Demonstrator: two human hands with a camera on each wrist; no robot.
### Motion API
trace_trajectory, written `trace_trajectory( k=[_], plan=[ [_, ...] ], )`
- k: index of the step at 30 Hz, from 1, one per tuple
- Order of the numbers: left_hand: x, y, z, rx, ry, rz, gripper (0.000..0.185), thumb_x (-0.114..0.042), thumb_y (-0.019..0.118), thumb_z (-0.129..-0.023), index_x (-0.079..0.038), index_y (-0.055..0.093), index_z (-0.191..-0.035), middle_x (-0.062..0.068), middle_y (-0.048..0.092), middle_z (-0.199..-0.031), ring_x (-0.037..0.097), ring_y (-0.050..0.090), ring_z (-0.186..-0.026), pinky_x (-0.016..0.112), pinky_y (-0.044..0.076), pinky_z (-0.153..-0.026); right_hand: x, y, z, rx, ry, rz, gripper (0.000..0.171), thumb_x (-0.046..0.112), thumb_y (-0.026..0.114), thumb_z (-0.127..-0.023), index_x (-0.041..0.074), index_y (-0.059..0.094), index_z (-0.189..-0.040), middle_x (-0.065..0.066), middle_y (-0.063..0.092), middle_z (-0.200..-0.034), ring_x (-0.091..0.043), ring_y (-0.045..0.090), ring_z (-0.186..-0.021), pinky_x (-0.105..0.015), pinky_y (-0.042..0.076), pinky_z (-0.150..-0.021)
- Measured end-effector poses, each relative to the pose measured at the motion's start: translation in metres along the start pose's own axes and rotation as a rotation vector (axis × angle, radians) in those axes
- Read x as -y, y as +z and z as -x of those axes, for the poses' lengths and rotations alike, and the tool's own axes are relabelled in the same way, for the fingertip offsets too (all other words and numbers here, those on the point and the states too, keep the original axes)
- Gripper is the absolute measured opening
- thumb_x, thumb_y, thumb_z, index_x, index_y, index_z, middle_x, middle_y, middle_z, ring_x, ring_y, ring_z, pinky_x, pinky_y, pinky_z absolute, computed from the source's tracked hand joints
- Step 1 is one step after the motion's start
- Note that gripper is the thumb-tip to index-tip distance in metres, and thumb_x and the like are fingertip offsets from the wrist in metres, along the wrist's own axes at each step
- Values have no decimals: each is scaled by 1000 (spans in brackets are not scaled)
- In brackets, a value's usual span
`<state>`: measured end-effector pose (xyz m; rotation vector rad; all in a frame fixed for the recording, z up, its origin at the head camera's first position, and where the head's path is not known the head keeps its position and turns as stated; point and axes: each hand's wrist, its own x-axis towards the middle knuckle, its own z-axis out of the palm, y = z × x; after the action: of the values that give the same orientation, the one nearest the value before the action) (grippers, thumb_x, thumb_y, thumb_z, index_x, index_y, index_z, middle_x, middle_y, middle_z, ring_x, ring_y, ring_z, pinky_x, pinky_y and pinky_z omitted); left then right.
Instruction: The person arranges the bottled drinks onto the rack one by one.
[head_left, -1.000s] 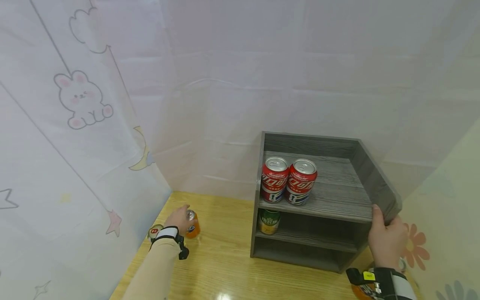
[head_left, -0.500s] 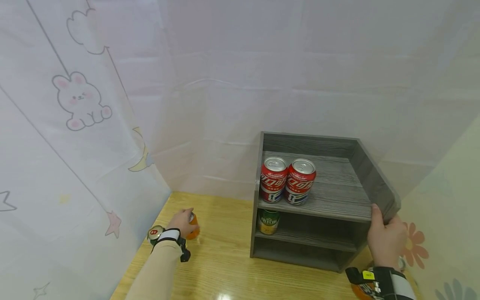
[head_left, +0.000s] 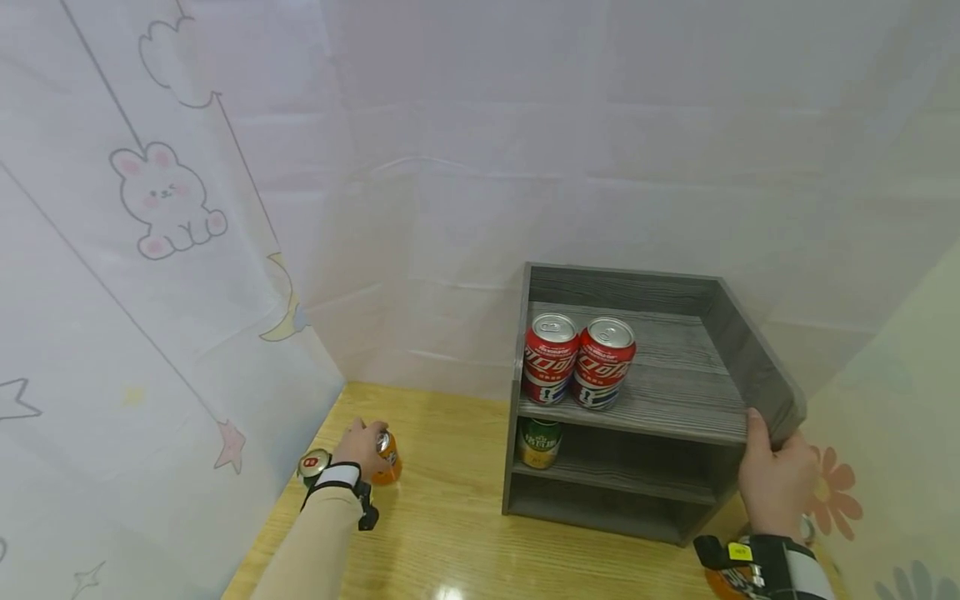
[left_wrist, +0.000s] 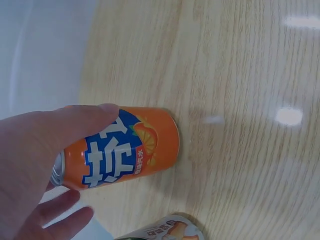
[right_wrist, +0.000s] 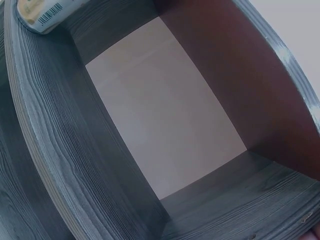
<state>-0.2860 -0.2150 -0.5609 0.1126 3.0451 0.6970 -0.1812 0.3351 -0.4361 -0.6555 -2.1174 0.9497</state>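
My left hand [head_left: 362, 443] grips an orange soda can [head_left: 388, 468] standing on the wooden table [head_left: 442, 533] at the left. In the left wrist view my thumb lies across the orange can [left_wrist: 135, 147], with my fingers behind it. My right hand [head_left: 774, 471] holds the front right corner of a grey wooden shelf unit [head_left: 675, 392]. Two red cola cans [head_left: 551, 357] [head_left: 604, 361] stand side by side on its top level. A green can [head_left: 537, 442] stands on the middle level at the left. The right wrist view shows the inside of the shelf unit [right_wrist: 150, 125].
Another can [head_left: 312, 463] stands just left of my left hand, near the table's left edge; it also shows as a can [left_wrist: 165, 231] in the left wrist view. White printed curtains close in the left, back and right sides. An orange object [head_left: 723, 579] sits under my right wrist.
My left hand has shifted slightly on the orange can and now wraps it more from the side. The right hand and the shelf unit have not moved.
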Motion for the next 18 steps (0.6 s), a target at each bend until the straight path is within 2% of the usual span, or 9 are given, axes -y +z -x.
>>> trace_trajectory(
  k=[4, 6, 11, 14, 18],
  plan=[
    [-3, 1, 4, 3, 8, 92, 62, -4, 91, -71, -1, 63, -125, 23, 47, -105, 40, 61, -85, 52, 56, -70, 0, -1, 1, 8, 11, -4, 46, 35, 54, -104, -4, 50, -79, -15, 44, -68, -32, 40, -69, -34, 26, -52],
    [-3, 1, 4, 6, 19, 105, 59, -3, 91, -71, -1, 62, -122, 22, 52, -104, 40, 63, -85, 51, 56, -69, 0, -1, 1, 9, 13, -4, 46, 36, 54, -104, -3, 50, -79, -13, 43, -68, -31, 39, -68, -34, 26, -52],
    [-1, 3, 4, 17, 49, 80, 57, -1, 89, -72, -1, 60, -122, 19, 67, -97, 37, 67, -87, 49, 57, -70, 2, -2, 2, 10, 12, -2, 45, 35, 54, -104, -6, 53, -83, -19, 49, -73, -31, 41, -68, -34, 27, -51],
    [2, 5, 4, 20, 64, 63, 55, -1, 88, -74, -1, 60, -121, 17, 68, -96, 36, 67, -86, 47, 57, -69, 3, -2, 3, 12, 9, -4, 45, 35, 54, -104, -8, 56, -89, -25, 53, -81, -34, 45, -72, -35, 29, -53],
    [4, 6, 4, 18, 105, 12, 57, -4, 89, -75, -1, 59, -124, 17, 67, -97, 35, 67, -86, 46, 57, -71, 4, -2, 3, 10, -3, 0, 45, 34, 54, -104, -8, 55, -87, -25, 52, -79, -34, 43, -72, -37, 28, -55]
  ],
)
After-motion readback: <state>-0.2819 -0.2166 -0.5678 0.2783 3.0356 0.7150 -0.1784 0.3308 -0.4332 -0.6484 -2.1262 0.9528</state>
